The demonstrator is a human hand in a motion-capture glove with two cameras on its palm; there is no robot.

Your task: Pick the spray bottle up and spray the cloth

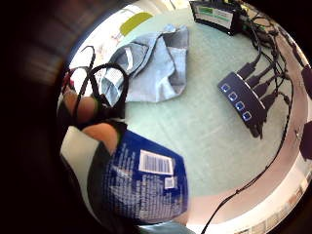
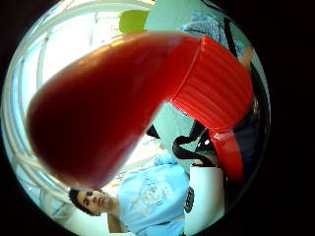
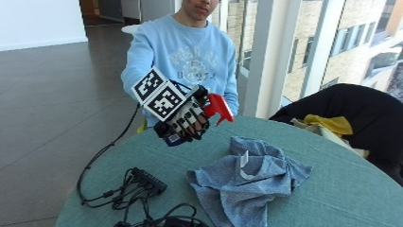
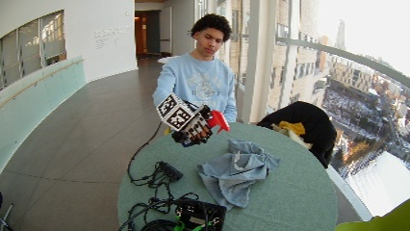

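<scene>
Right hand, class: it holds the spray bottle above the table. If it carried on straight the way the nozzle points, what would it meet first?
Most likely the blue cloth. The right hand holds the spray bottle above the table, red nozzle aimed toward the crumpled cloth. Depth is unclear, so it could pass above it.

The outside view looks across the round tabletop (image 3: 327, 189) at the person on the far side. The wide outside view faces the same way from farther back and higher up. Both show the blue cloth (image 3: 245, 182). One palm view looks down on that cloth. The other is very close to the red sprayer (image 2: 123, 98).
</scene>
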